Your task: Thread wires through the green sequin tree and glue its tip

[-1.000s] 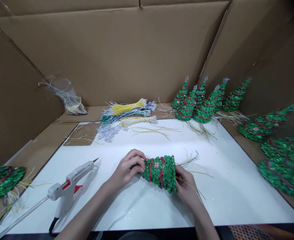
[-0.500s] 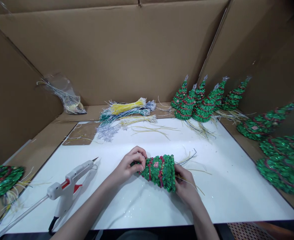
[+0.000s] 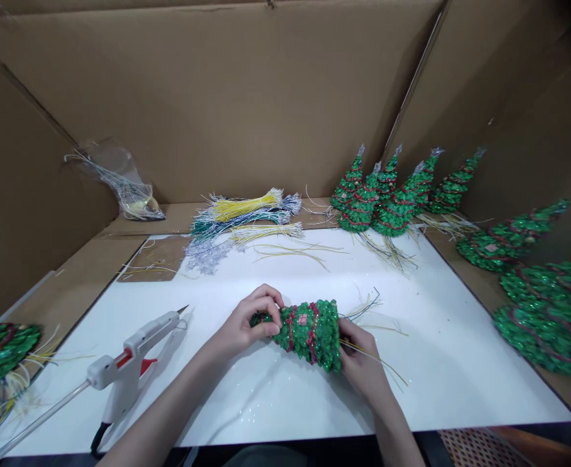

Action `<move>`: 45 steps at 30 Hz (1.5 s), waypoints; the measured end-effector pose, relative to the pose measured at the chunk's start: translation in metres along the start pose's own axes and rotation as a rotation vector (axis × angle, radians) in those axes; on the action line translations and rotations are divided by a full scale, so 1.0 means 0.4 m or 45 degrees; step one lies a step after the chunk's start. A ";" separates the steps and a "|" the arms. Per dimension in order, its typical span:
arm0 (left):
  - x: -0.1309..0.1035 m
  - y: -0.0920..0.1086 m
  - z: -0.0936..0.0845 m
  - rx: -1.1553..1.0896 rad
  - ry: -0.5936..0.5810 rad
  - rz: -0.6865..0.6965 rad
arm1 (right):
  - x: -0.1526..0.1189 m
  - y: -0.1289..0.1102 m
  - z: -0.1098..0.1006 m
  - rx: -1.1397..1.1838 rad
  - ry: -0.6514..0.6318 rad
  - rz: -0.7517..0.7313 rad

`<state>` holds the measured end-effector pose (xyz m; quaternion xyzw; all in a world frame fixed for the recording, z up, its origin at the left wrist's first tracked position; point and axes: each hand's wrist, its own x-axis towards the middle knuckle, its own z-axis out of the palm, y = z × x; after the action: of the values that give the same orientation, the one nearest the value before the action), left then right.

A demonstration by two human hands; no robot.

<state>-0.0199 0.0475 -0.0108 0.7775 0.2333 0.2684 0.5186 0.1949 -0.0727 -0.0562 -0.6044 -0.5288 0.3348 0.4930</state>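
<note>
White board [image 3: 441, 383]: it carries the work; cardboard walls [image 3: 207, 104] close it at the back and both sides.
Glue gun [image 3: 128, 383]: it rests at the left, near the left forearm, with its nozzle pointing to the far side; a clear stick [image 3: 46, 418] comes out from its rear.
Wire bundles [image 3: 246, 206]: yellow, white, blue and green, they are piled at the far edge, with clear stars [image 3: 207, 257] just in front and loose wires [image 3: 292, 253] beside.
Plastic bag [image 3: 132, 188]: it leans in the far left corner, with some wires.
Finished-looking trees [image 3: 396, 211]: a group with star tops stands at the far right; more green trees [image 3: 542, 318] are along the right side, and one wide base [image 3: 6, 350] shows at the left edge.
Tree in work [image 3: 309, 334]: it lies sideways between the two hands, over the middle front of the board, narrow end to the left; wires [image 3: 395, 375] come from its wide end.
Left hand [image 3: 253, 319]: bent, thumb and fingers closed around the narrow end and partly covering it.
Right hand [image 3: 360, 357]: touching the wide end; the fingertips are hidden there, so I cannot tell how they grip.
</note>
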 end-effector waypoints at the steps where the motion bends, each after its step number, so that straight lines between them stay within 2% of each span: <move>1: -0.001 -0.002 0.000 -0.004 0.004 0.007 | 0.001 0.000 -0.002 0.005 -0.010 -0.011; 12: -0.011 0.005 0.007 0.009 0.013 0.030 | 0.005 0.003 0.005 0.040 0.039 -0.006; 22: -0.011 -0.006 0.012 0.022 0.083 -0.009 | -0.001 0.013 0.009 0.071 0.033 0.010; 35: -0.002 0.012 0.019 -0.004 0.043 -0.086 | -0.002 0.014 0.010 0.125 0.025 -0.015; 45: -0.004 -0.005 0.004 -0.160 0.001 -0.077 | 0.002 -0.010 0.001 0.136 0.028 0.060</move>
<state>-0.0204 0.0461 -0.0134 0.7358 0.2397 0.2670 0.5743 0.1934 -0.0720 -0.0523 -0.5931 -0.4904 0.3673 0.5224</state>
